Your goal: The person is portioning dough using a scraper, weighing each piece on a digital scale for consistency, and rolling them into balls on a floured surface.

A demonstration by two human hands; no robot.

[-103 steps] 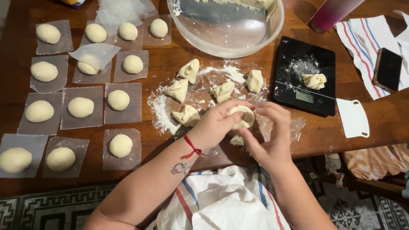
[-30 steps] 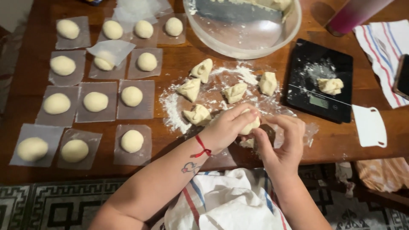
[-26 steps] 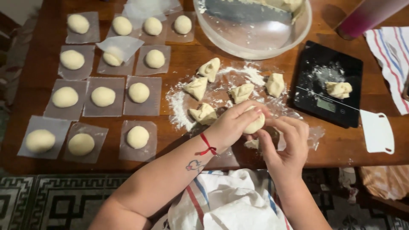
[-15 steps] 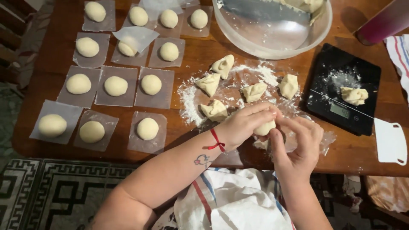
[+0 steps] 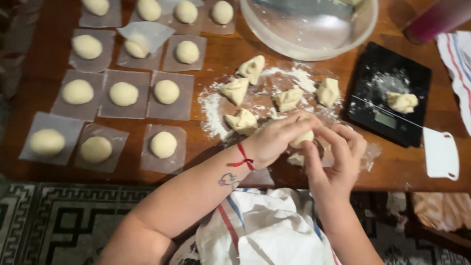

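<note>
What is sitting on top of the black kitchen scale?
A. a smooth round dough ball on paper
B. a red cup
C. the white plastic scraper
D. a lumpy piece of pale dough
D: a lumpy piece of pale dough rests on the floury black kitchen scale; the white plastic scraper lies beside it on the wooden table.

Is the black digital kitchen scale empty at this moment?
No, one rough pale lump of dough lies on the black digital kitchen scale, on its floury top, right of the person's hands.

clear bowl [image 5: 314, 46]; black scale [image 5: 387, 93] bearing dough lump [image 5: 402, 102]; white scraper [image 5: 440, 153]; striped towel [image 5: 458, 59].
</note>
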